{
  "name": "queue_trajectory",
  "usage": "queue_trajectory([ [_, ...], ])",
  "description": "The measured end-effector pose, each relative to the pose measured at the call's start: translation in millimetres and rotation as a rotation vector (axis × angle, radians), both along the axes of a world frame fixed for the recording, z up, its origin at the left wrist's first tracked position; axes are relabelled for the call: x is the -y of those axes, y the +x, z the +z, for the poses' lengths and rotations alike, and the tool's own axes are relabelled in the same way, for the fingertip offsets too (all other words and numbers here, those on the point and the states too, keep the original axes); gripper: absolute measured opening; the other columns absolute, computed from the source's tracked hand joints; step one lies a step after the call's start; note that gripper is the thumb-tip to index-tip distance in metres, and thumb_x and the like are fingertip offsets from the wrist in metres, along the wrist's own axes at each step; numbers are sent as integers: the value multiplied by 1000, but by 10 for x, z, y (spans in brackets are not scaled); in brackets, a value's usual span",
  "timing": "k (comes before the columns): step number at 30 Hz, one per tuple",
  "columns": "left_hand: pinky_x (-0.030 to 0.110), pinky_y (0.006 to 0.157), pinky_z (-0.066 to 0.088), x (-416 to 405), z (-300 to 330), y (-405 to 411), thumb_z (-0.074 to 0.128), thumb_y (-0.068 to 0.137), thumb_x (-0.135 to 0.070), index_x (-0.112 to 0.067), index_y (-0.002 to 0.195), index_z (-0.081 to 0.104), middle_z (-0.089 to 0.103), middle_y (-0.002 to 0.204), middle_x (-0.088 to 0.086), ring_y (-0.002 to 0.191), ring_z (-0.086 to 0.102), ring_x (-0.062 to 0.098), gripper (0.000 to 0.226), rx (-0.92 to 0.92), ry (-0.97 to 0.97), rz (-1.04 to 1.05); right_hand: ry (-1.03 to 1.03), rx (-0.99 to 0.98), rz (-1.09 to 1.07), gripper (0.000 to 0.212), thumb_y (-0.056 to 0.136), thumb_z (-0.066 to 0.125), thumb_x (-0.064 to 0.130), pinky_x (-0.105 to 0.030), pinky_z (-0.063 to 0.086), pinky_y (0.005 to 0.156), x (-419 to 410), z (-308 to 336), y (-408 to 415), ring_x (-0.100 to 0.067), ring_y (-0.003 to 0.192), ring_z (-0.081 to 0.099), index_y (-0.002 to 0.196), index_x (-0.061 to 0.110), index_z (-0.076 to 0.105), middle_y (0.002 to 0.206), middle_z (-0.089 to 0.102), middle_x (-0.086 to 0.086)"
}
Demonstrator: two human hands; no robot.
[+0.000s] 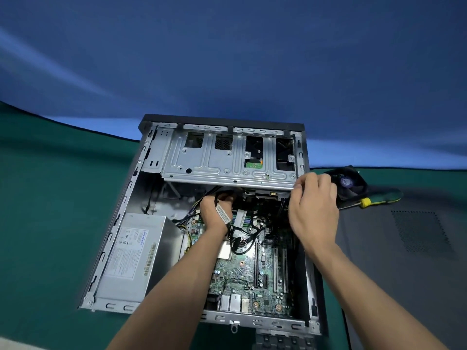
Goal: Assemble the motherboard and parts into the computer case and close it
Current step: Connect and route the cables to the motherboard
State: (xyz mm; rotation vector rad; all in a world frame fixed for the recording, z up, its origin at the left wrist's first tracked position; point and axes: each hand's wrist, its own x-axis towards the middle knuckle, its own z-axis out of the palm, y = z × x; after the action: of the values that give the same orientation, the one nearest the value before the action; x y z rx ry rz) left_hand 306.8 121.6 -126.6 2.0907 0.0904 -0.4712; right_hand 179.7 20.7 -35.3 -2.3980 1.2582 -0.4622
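Observation:
An open computer case (121, 218) lies on its side on a green mat. Inside, the green motherboard (242, 274) sits at the lower right and a grey power supply (134, 256) at the left. A metal drive cage (214, 160) spans the top of the case. My left hand (216, 210) reaches under the cage and grips a bundle of black cables (242, 236) with white labels. My right hand (312, 205) pinches the lower right corner of the drive cage, fingers curled on its edge.
A black case fan (350, 181) and a screwdriver (371, 201) with a yellow and green handle lie to the right of the case. The dark side panel (404, 248) lies flat at the right. A blue backdrop rises behind the green mat (50, 198).

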Motion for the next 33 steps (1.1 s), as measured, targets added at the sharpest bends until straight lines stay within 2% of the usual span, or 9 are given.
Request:
queue_trajectory([
  [3, 36, 73, 54, 5, 6, 9, 76, 78, -14, 2, 86, 74, 71, 82, 14, 76, 63, 24, 19, 11, -24, 11, -9, -7, -2, 16, 95, 42, 18, -34, 30, 66, -5, -6, 7, -25, 98, 37, 101, 8, 54, 104, 45, -9],
  [7, 29, 69, 50, 22, 11, 27, 74, 79, -8, 6, 88, 72, 70, 84, 14, 77, 62, 25, 17, -16, -38, 52, -18, 4, -9, 16, 96, 42, 18, -33, 29, 65, -7, -15, 7, -25, 97, 37, 100, 8, 54, 103, 45, -9],
  [11, 26, 60, 39, 23, 7, 65, 64, 81, 2, 9, 83, 68, 63, 75, 12, 68, 52, 19, 8, -29, -44, 82, -22, 12, -9, 15, 94, 42, 18, -32, 28, 65, -3, -19, 7, -22, 94, 36, 99, 9, 54, 101, 45, -7],
  [14, 23, 58, 37, 20, -18, 70, 63, 82, 1, 7, 83, 66, 62, 78, 11, 72, 50, 17, 6, -25, -15, 56, -23, 9, -9, 15, 94, 42, 18, -32, 29, 65, -3, -16, 4, -22, 93, 37, 98, 9, 54, 101, 45, -7],
  [22, 27, 57, 38, 24, -23, 62, 63, 80, 1, -1, 73, 63, 62, 75, 14, 68, 53, 22, 8, 10, 91, 1, -19, 4, -6, 15, 94, 44, 20, -33, 31, 64, -5, -10, 3, -22, 93, 38, 98, 9, 53, 100, 45, -6],
  [27, 29, 61, 44, 47, 24, 57, 63, 79, 0, 8, 83, 68, 65, 84, 19, 78, 61, 31, 10, 28, 128, -17, -16, 5, -3, 16, 94, 44, 23, -33, 31, 64, 1, -9, 6, -17, 89, 30, 96, 10, 52, 96, 39, -1],
  [29, 26, 55, 41, 34, 41, 55, 63, 80, 0, 2, 78, 66, 61, 78, 15, 73, 57, 27, 4, 31, 132, -20, -12, 11, -2, 15, 94, 43, 24, -34, 32, 63, 0, -10, 6, -16, 88, 28, 95, 11, 52, 95, 36, 1],
  [33, 30, 59, 37, 23, 71, 41, 56, 78, 5, 1, 64, 56, 57, 73, 16, 69, 50, 26, 14, 19, 147, -15, -4, 20, -1, 14, 94, 44, 23, -34, 31, 64, -1, -8, 11, -14, 87, 26, 94, 12, 51, 94, 35, 1],
])
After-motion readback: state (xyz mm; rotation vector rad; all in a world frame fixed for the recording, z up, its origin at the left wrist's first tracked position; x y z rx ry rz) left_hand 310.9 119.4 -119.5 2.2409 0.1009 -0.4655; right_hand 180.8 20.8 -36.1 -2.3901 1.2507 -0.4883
